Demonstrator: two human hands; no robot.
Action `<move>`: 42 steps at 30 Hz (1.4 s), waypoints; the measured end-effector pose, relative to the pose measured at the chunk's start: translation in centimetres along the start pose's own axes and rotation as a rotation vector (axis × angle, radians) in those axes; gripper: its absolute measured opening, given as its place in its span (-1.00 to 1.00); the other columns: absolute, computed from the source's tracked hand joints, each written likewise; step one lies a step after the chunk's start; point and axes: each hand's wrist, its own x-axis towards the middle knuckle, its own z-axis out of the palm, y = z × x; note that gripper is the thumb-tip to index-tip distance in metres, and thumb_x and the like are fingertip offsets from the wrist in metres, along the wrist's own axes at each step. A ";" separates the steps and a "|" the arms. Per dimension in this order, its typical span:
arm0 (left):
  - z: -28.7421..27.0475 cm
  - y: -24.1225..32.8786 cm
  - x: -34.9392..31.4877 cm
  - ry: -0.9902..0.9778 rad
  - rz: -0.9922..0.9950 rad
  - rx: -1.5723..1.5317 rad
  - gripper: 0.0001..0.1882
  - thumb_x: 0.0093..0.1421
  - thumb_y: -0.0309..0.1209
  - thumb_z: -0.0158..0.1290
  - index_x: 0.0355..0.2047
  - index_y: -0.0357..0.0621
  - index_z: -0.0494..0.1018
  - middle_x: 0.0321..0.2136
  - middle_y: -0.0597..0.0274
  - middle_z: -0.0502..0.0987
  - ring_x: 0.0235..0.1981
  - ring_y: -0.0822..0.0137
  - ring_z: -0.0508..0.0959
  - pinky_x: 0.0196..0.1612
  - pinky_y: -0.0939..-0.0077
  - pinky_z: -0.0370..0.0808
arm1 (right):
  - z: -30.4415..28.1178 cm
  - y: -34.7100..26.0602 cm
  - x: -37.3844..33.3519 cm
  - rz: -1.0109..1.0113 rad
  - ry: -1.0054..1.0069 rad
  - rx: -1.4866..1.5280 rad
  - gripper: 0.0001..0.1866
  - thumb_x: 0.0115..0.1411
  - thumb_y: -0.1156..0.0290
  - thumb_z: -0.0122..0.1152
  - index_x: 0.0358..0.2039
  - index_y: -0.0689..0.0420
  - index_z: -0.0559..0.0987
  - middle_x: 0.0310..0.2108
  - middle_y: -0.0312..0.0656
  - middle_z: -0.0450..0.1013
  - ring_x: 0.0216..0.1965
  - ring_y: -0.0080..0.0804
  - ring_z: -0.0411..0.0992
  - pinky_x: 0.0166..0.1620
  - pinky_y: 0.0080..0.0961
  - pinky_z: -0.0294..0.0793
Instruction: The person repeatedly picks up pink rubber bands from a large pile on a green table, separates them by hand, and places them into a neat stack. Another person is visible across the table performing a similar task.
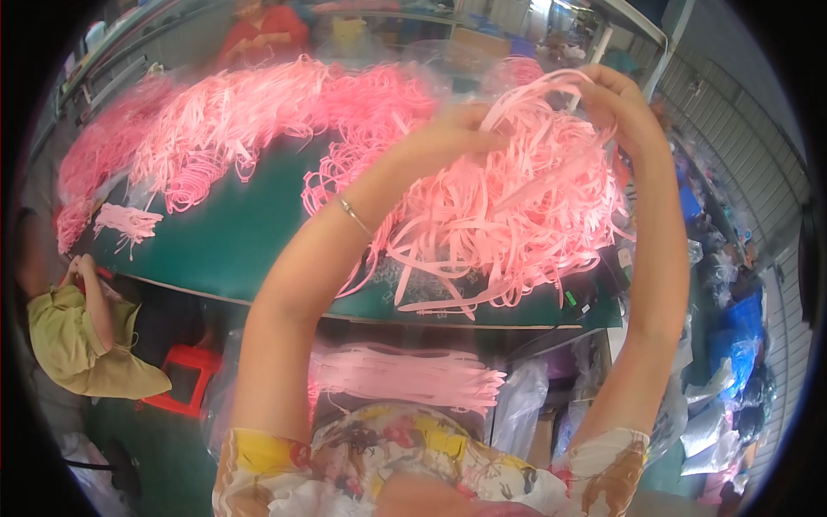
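Note:
Both my arms reach over a big loose heap of pale pink straps on the green table. At the far side of the heap, my right hand is closed on a pink strap, which arches from its fingers toward the left. My left hand is at the heap's upper left edge, against the strands; it is blurred and its fingertips are hidden among the straps. Several strap ends trail down from the heap toward the near table edge. Under the heap's front lies a clear plastic bag with small pieces.
More pink strap piles run along the table's far left, with a small bundle near the corner. Straight pink straps lie below the table edge before me. A person in green sits left by a red stool. Plastic bags crowd the right.

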 end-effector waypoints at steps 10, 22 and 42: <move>-2.4 4.6 -9.2 0.114 0.114 0.488 -0.78 0.12 -0.42 0.05 -0.23 -0.26 0.42 -0.37 0.39 0.45 -0.33 0.61 0.40 -0.27 0.71 0.35 | 1.9 2.1 -6.7 0.203 -0.281 -0.169 -0.71 -0.08 0.64 0.15 -0.26 0.29 0.48 -0.32 -0.25 0.46 -0.28 -0.56 0.41 -0.18 -0.62 0.40; -4.5 6.6 -19.0 0.201 -0.004 0.430 -0.83 0.11 -0.44 0.03 -0.26 -0.13 0.39 -0.45 0.46 0.40 -0.44 0.65 0.31 -0.44 0.76 0.23 | 7.7 3.0 -11.8 0.329 -0.338 0.021 -0.76 0.05 0.49 0.12 -0.23 0.27 0.50 -0.43 -0.30 0.47 -0.40 -0.60 0.41 -0.31 -0.66 0.37; -3.3 4.8 -29.6 0.001 -0.448 0.483 -0.87 0.04 -0.38 0.10 -0.44 -0.15 0.43 -0.53 0.42 0.41 -0.49 0.62 0.39 -0.70 0.73 0.35 | 17.3 5.1 -21.1 0.642 -0.160 0.497 -0.78 0.13 0.41 0.01 -0.22 0.24 0.40 -0.55 -0.20 0.41 -0.58 -0.57 0.35 -0.62 -0.70 0.34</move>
